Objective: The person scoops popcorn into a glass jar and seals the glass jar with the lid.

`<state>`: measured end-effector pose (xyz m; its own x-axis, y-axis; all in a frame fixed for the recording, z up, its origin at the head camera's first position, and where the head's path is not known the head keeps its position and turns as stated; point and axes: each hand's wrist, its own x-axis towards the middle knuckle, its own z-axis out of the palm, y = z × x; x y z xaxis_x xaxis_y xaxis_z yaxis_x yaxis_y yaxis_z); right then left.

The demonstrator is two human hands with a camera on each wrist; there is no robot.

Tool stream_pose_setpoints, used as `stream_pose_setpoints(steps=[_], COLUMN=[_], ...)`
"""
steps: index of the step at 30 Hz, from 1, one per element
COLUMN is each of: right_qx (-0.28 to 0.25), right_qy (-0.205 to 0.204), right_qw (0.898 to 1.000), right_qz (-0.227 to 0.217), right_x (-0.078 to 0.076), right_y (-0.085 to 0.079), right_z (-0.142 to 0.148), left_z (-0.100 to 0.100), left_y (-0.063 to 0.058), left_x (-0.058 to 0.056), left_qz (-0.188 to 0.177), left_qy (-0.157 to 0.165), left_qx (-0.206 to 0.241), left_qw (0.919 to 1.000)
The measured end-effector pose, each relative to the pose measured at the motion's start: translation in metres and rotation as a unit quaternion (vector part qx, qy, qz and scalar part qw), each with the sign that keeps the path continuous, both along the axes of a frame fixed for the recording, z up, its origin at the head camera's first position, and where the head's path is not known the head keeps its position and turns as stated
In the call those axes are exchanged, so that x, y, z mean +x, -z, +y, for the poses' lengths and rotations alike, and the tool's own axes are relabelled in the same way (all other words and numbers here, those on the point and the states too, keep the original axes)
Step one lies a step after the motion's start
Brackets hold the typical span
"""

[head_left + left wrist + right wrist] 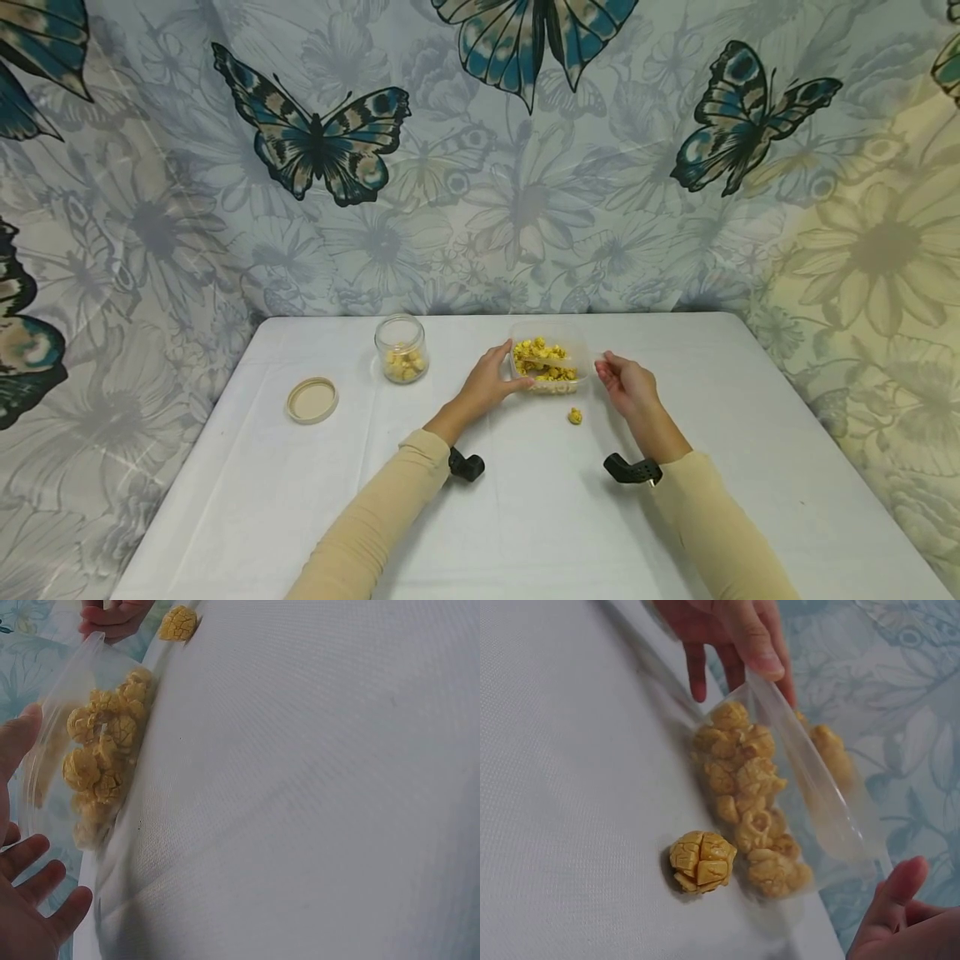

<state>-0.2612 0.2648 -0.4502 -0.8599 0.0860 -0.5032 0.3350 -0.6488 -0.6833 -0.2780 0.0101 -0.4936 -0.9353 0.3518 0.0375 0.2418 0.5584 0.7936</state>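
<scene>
"Yellow popcorn (536,352), heaped in a clear container (810,769). Where does the container sit?"

"Toward the far side of the table (525,517), right between the two hands."

"How does the left hand (486,385) have it?"

"By the left end. Its thumb lies against the near side, with fingers round the other side of the wall, so the grip is on the container itself. Seen from the left wrist, the fingers not in use are spread apart."

"And the right hand (628,388)?"

"Narrow grip: fingers curled, pinching the container's thin edge at the right end."

"Anything lying loose?"

"One piece of popcorn (574,416), on the white cloth just in front of the container, near its right end."

"What's over on the left?"

"A glass jar (400,340), upright and open at the top, with pale yellow pieces (405,365) in it. Further left and closer to the person, a round beige lid (312,401) lies flat."

"Behind all that?"

"Patterned fabric (525,275) with big butterflies."
</scene>
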Motion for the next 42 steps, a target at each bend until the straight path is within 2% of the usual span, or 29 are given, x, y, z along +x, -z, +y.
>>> stream_pose_setpoints(steps=[11,31,42], right_qx=[-0.022,-0.002,-0.014], right_qy=[-0.004,0.001,-0.007], right_qw=[1.0,1.0,1.0], right_qz=[-0.008,-0.013,-0.007], right_x=[-0.0006,0.0006,0.0011], right_y=[0.0031,-0.0004,-0.0046], right_z=[0.0049,0.0048,0.0078], left_z=[-0.0002,-0.0018,-0.0009], left_y=[0.0004,0.0003,-0.003], left_x=[0.0012,0.0042,0.0061], left_qz=[-0.006,0.0,0.017], left_qy=[-0.002,-0.006,-0.011], left_qx=[0.004,0.002,-0.016], left_qw=[1.0,1.0,0.9997])
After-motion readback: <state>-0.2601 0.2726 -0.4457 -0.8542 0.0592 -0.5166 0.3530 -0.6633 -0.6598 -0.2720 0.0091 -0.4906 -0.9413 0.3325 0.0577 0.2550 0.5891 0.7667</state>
